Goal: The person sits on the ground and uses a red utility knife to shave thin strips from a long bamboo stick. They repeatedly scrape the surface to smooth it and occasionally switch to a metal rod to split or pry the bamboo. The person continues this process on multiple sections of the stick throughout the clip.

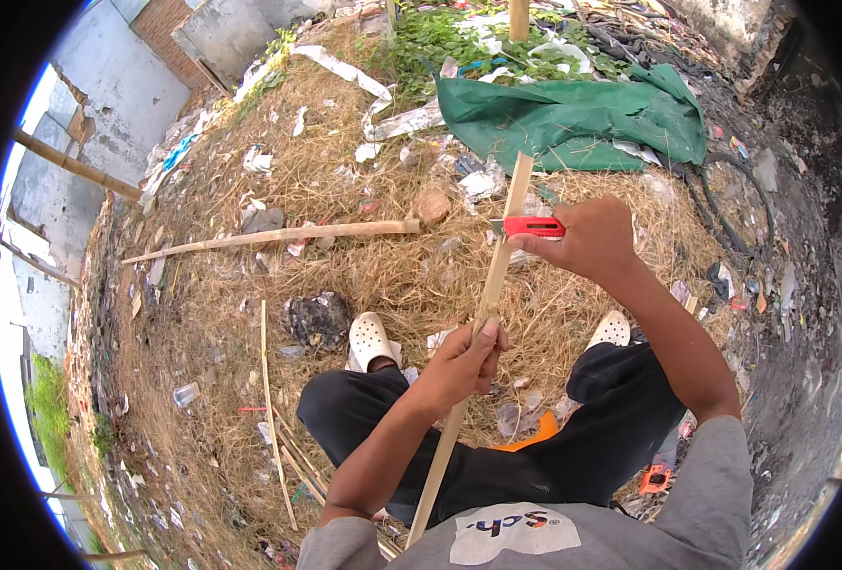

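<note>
Red cutter (535, 227) across a pale strip (494, 275)

Your right hand (594, 237) is closed around the red cutter, thumb stretched out below it toward the strip's edge. The cutter's front end crosses the pale strip near its upper end, and a short bit of blade shows past the left side; you cannot tell from here whether it bites in. Your left hand (463, 361) is clamped on the same strip lower down, thumb laid over the top. The strip slants between your spread knees, its far end leaning a little right, its near end reaching your grey shirt (620, 527).

Beyond the strip's tip lies a crumpled green sheet (573, 119), with a black hose (770, 218) curving to its right. Out to your left, a bamboo pole (278, 236) rests on the dry grass (212, 351), and a dark lump (318, 320) sits just beside your left white clog (370, 340). An orange piece (530, 433) lies between your legs.
</note>
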{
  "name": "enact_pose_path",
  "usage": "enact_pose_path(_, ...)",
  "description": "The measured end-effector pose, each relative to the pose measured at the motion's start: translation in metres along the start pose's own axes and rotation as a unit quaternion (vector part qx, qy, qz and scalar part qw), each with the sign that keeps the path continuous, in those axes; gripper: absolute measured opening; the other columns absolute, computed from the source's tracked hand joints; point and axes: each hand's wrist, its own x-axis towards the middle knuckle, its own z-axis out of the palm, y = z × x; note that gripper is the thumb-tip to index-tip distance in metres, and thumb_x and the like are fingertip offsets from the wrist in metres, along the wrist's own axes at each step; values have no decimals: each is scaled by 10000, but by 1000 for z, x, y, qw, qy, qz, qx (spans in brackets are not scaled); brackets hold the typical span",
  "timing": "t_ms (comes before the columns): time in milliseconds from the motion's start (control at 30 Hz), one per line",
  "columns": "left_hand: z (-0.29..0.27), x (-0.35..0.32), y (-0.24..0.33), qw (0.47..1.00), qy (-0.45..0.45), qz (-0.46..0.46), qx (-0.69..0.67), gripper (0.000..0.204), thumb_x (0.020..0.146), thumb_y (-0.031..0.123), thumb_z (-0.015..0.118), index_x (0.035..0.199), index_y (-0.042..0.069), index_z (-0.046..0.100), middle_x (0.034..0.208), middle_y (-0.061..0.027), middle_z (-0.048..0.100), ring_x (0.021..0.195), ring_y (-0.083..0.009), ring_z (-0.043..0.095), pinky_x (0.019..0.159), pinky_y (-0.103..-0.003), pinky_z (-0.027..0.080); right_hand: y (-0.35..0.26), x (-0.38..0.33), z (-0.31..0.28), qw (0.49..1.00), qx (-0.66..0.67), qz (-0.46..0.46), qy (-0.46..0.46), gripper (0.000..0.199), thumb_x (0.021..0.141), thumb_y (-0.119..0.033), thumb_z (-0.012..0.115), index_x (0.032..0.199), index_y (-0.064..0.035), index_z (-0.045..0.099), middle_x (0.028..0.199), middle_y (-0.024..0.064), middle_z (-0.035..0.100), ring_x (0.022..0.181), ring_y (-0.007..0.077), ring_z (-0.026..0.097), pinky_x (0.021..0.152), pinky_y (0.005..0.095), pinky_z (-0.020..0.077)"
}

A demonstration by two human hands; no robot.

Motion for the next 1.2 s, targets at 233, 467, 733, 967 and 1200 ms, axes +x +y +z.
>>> enact_pose_path(233, 5, -7, 3, 999, 26, -7, 21, 353, 1030, 406, 378, 924, 90, 496, 583, 69, 255, 473, -67, 273, 478, -251, 306, -21, -28, -13, 995, 44, -80, -43, 723, 655, -791, 611, 458, -97, 561, 388, 71, 445, 354, 263, 491, 399, 358, 389)
enact_pose_path(467, 8, -14, 4, 998, -15, -39, -38, 367, 1031, 419, 363, 917, 92, 482, 583, 56, 290, 464, -71, 293, 459, -249, 311, -25, -36, -16, 993, 78, -74, -39, 704, 615, -768, 662, 441, -97, 536, 383, 68, 429, 345, 259, 474, 389, 357, 355)
enact_pose_path(733, 11, -13, -5, 1000, -7, 9, -15, 359, 1029, 422, 369, 911, 98, 466, 599, 52, 305, 472, -59, 284, 443, -240, 294, -24, -34, -13, 995, 43, -83, -17, 711, 625, -786, 636, 465, -97, 571, 395, 72, 454, 366, 267, 491, 403, 364, 376)
enact_pose_path(967, 16, -31, -15, 999, -23, -36, 24, 365, 1030, 424, 362, 926, 99, 491, 611, 63, 287, 482, -59, 277, 462, -237, 296, 20, -34, -14, 992, 14, 109, -68, 775, 696, -822, 524, 521, -74, 623, 422, 115, 485, 418, 301, 554, 433, 389, 428)
enact_pose_path(1200, 14, -26, -16, 999, 21, 13, 29, 357, 1029, 408, 379, 916, 95, 507, 606, 74, 273, 491, -47, 257, 460, -226, 232, -23, -46, -22, 981, 186, 32, -53, 508, 874, -549, 563, 942, -48, 605, 596, 137, 569, 563, 340, 591, 528, 438, 442)
